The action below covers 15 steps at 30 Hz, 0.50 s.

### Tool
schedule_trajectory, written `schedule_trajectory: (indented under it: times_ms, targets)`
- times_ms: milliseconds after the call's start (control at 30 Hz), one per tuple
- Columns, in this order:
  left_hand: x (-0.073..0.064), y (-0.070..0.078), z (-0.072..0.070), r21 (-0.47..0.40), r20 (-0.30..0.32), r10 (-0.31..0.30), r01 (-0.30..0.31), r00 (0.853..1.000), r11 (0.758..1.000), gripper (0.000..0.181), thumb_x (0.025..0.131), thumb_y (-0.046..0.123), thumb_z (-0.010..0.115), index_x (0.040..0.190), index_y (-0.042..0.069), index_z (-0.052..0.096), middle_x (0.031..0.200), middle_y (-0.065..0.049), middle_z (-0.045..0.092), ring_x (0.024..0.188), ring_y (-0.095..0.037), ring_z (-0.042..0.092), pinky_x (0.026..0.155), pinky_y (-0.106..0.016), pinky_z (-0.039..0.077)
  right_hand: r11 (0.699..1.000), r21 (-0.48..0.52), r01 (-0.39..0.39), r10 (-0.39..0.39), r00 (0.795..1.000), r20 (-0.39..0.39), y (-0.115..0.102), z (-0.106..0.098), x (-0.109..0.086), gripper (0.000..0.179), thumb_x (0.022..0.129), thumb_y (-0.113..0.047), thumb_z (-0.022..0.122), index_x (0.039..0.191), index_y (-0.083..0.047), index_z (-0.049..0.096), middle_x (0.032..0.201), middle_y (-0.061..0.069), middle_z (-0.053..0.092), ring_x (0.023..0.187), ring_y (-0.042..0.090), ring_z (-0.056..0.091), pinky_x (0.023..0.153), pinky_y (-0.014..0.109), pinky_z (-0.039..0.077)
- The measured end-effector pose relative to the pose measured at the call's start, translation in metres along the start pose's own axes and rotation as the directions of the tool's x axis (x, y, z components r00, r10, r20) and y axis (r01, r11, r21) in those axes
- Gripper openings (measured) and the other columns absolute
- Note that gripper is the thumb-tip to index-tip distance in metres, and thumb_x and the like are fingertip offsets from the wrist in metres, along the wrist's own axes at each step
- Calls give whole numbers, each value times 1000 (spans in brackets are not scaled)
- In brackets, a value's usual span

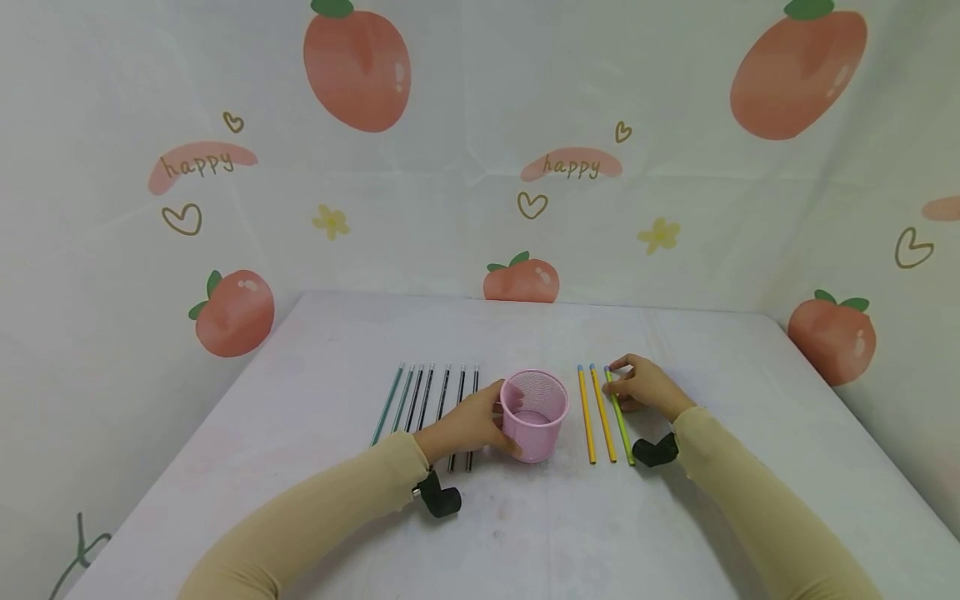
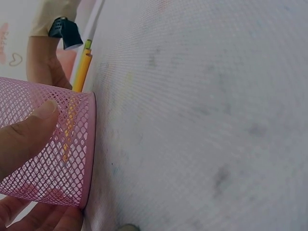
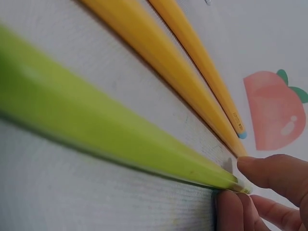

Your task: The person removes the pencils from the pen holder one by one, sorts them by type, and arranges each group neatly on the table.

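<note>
My left hand (image 1: 480, 421) holds a pink mesh pen cup (image 1: 534, 442) by its left side, thumb in front. In the left wrist view the thumb (image 2: 31, 137) presses the mesh wall, with fingers curled round the far side. The cup stands upright on the table. At the far end of a green pencil (image 1: 622, 425) is my right hand (image 1: 648, 387). In the right wrist view its thumb (image 3: 269, 173) and curled fingers are on either side of the pencil's end. The green pencil lies on the table beside two yellow pencils (image 1: 586, 425).
Left of the cup lies a row of several dark pencils (image 1: 424, 396) and teal pencils (image 1: 387, 404), partly hidden by my left hand and arm. A white cloth wall with printed fruit (image 1: 521, 281) stands behind the white table (image 1: 555, 533).
</note>
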<state>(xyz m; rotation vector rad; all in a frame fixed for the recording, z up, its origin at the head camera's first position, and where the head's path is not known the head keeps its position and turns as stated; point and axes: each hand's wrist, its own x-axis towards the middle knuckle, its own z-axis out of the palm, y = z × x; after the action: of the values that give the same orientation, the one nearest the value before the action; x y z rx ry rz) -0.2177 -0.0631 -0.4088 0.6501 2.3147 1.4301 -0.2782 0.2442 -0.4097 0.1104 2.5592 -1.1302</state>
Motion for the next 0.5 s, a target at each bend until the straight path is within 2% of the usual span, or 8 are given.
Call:
schedule_trajectory:
  times_ms: [267,500]
  targets:
    - [3,-3,0,-26,14,0,0,1000,1000,94,61,-1,88,142,11,41,135,-6,54,124,-26,55,102,-37,49,999,12,-35,35,999,-12,0,0,-1,58,89,-21,70,135,2,42,109,18,56,78,16,60,66,25,58]
    - [1,-2,-6,-10,92,2,-1,996,1000,98,62,4,90,145,13,38,140,-6,51,131,-25,49,109,-39,42,999,-16,-28,28,1000,-9,-1,0,-6,59,91,-23,68,136,3,41,114,20,55,82,17,59,68,24,57]
